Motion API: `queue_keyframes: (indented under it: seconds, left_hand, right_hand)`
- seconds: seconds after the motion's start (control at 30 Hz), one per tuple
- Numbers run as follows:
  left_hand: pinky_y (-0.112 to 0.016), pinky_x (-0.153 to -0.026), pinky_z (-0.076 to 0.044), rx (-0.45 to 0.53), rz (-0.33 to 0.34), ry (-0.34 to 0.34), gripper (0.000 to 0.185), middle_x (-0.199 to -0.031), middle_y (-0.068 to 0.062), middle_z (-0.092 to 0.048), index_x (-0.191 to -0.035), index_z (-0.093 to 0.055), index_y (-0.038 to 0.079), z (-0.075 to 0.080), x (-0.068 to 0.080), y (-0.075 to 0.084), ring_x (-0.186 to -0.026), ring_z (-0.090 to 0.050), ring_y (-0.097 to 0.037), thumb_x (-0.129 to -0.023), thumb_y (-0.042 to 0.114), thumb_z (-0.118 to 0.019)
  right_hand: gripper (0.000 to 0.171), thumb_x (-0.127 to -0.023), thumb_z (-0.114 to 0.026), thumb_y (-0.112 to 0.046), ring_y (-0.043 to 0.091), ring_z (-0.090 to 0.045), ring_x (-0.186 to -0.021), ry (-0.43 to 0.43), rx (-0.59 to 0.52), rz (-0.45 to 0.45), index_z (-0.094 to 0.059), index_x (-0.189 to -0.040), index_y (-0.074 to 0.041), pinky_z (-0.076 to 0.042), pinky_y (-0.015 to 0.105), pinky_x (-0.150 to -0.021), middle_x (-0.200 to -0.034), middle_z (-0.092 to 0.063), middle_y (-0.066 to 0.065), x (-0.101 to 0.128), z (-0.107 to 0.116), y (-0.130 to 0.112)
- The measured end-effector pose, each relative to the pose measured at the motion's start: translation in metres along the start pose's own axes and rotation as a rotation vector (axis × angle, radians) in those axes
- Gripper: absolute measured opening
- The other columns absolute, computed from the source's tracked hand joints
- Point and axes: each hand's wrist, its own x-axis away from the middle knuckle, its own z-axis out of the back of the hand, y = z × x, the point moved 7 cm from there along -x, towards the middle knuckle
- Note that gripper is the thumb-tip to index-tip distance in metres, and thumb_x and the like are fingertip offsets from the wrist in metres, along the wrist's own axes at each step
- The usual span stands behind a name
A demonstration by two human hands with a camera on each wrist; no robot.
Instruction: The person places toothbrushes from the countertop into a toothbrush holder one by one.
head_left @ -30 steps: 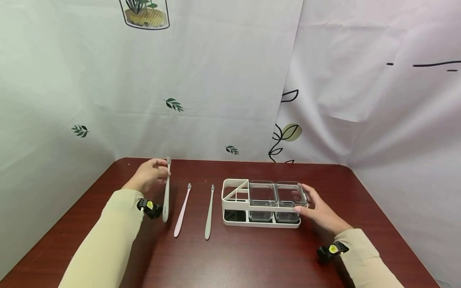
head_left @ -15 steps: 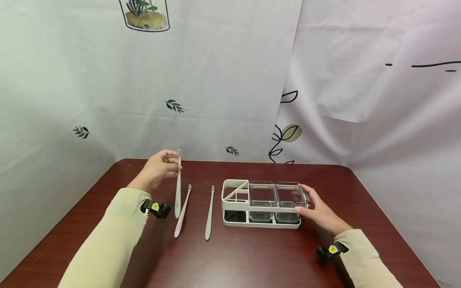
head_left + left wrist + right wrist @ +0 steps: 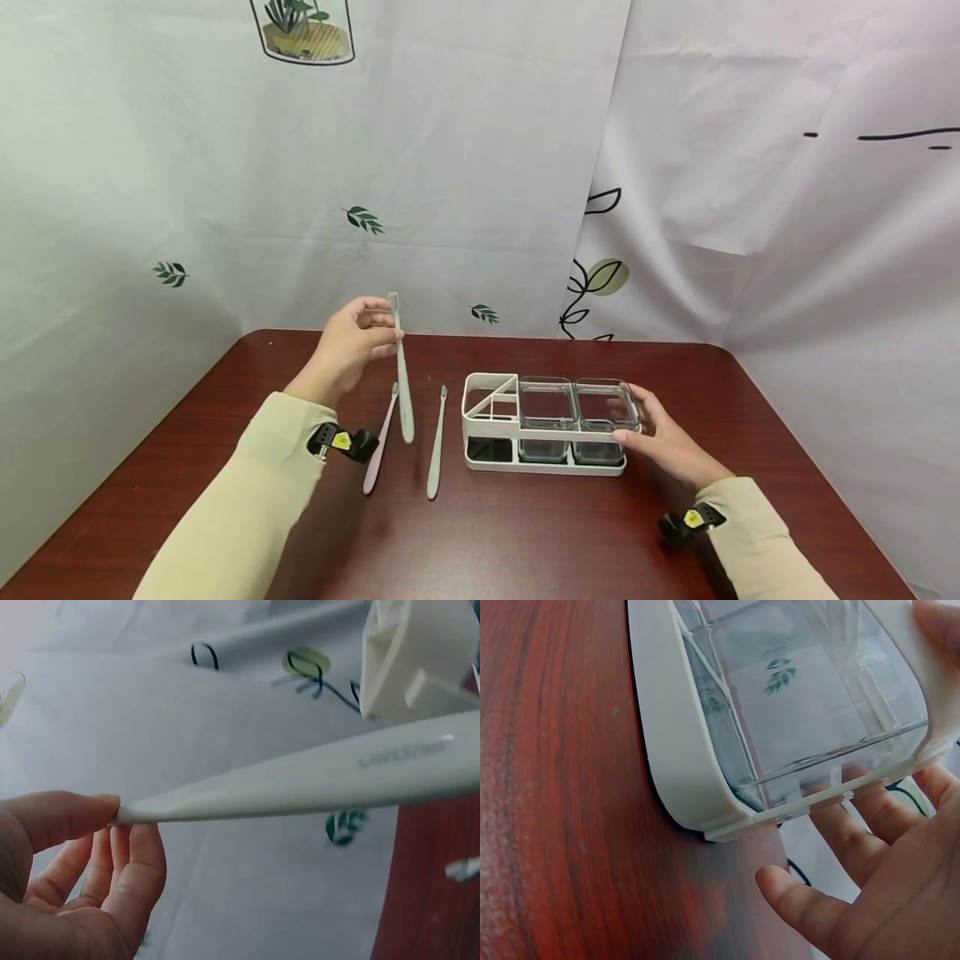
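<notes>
The left hand (image 3: 352, 346) is raised off the counter (image 3: 525, 533) and pinches a grey toothbrush (image 3: 401, 371) near its bristle end between thumb and fingertips; the bristles stick up above the fingers and the handle hangs down and slightly toward the right hand, clear of the counter. In the left wrist view the same toothbrush (image 3: 315, 780) runs out sideways from the pinching fingertips (image 3: 75, 817), with the other fingers loosely curled below it. Under and just to the right of this hand, two more brushes lie flat on the counter: a pink brush (image 3: 378, 450) closest to the wrist and a second grey brush (image 3: 436, 446) beside it, nearer the holder. The right hand (image 3: 663, 442) rests against the far right end of a white holder (image 3: 491, 412), its fingers curved round the end and the thumb on the front rail, so it grips the holder. The holder stands on the counter between the two hands and carries two clear cups (image 3: 576, 417) side by side next to the right hand, with divided slots at the end nearer the left hand. The right wrist view shows the fingers (image 3: 870, 825) wrapped under the holder's rim (image 3: 682, 772) beside a clear cup.
</notes>
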Motion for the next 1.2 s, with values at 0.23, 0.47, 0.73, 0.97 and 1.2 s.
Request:
queue_keyframes:
  seconds: [0.23,0.47,0.73,0.97,1.2]
  left_hand:
    - [-0.024,-0.072,-0.055,0.092,-0.035,0.032,0.04,-0.093,-0.001,-0.052,-0.117,-0.046,0.007,-0.021,0.008,0.013,-0.079,-0.059,-0.009,-0.085,-0.013,-0.058]
    - [-0.025,-0.072,-0.056,0.168,-0.082,0.086,0.041,-0.094,-0.001,-0.052,-0.117,-0.046,0.009,-0.038,0.014,0.023,-0.079,-0.059,-0.01,-0.085,-0.014,-0.058]
    - [-0.024,-0.068,-0.056,0.252,-0.141,0.159,0.044,-0.091,-0.001,-0.054,-0.119,-0.047,0.006,-0.054,0.018,0.025,-0.077,-0.059,-0.009,-0.084,-0.017,-0.059]
    - [-0.021,-0.064,-0.054,0.288,-0.237,0.215,0.043,-0.091,-0.003,-0.055,-0.116,-0.049,0.003,-0.072,0.023,0.025,-0.076,-0.058,-0.008,-0.081,-0.019,-0.06]
    - [-0.02,-0.068,-0.054,0.229,-0.365,0.236,0.04,-0.092,-0.005,-0.056,-0.113,-0.05,-0.001,-0.086,0.03,0.026,-0.08,-0.058,-0.01,-0.079,-0.02,-0.061]
  right_hand:
    - [0.072,-0.091,-0.064,-0.006,0.043,-0.043,-0.125,0.008,0.018,-0.005,-0.019,-0.147,0.0,-0.046,0.016,-0.089,-0.139,-0.04,0.033,0.0,0.0,0.002]
    - [0.072,-0.091,-0.064,-0.006,0.046,-0.042,-0.125,0.014,0.017,-0.013,-0.018,-0.147,0.0,-0.047,0.016,-0.088,-0.139,-0.04,0.033,0.001,0.0,0.002]
    - [0.073,-0.092,-0.063,-0.007,0.048,-0.04,-0.127,0.007,0.013,-0.01,-0.017,-0.147,0.0,-0.046,0.016,-0.088,-0.14,-0.039,0.032,0.001,0.0,0.002]
    - [0.072,-0.092,-0.063,-0.006,0.035,-0.046,-0.126,0.007,0.007,-0.002,-0.017,-0.147,0.0,-0.046,0.016,-0.088,-0.14,-0.039,0.032,0.0,0.001,0.003]
    - [0.073,-0.092,-0.063,-0.006,0.045,-0.042,-0.126,0.007,0.001,-0.005,-0.017,-0.147,-0.001,-0.046,0.016,-0.088,-0.14,-0.039,0.032,0.001,0.001,0.004]
